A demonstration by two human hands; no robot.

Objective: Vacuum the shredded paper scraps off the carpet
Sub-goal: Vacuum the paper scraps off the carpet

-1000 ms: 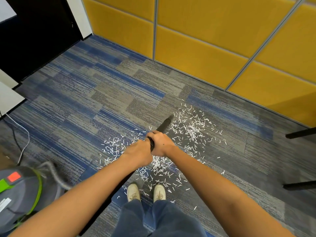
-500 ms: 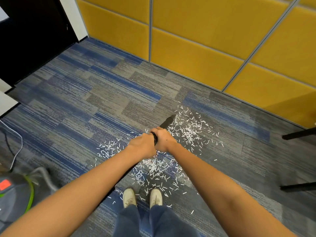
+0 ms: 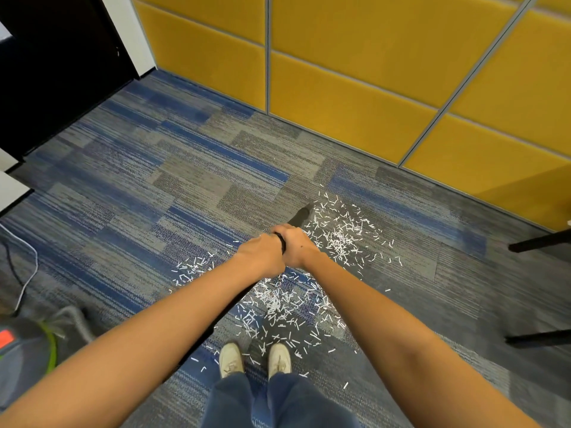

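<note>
both hands grip the black vacuum tube (image 3: pixel 299 216), side by side and touching each other. the left hand (image 3: pixel 262 254) is a bit nearer to the body, the right hand (image 3: pixel 298 247) just in front of it. the fingers curl under the tube, so their tips are hidden. the tube points fwd and down to the carpet (image 3: pixel 185 180). its tip is at the left edge of the far patch of paper scraps (image 3: pixel 340 239) (if it really touches the carpet, i cannot tell).

the scraps are short white strips, all lying on the carpet in three loose groups: one right of the hands, a small one left of the left wrist, and a bigger one btw the hands and the shoes (image 3: pixel 230 359). a few strips lie around the shoes too.

at the lower left stands the vacuum body (image 3: pixel 24 350), grey w/ a green band and a red patch, and a grey hose (image 3: pixel 77 319) is beside it. a thin cable (image 3: pixel 27 273) runs over the carpet at the left edge. yellow wall panels (image 3: pixel 370 57) close the far side. two black legs (image 3: pixel 540 242) come in from the right edge.
</note>
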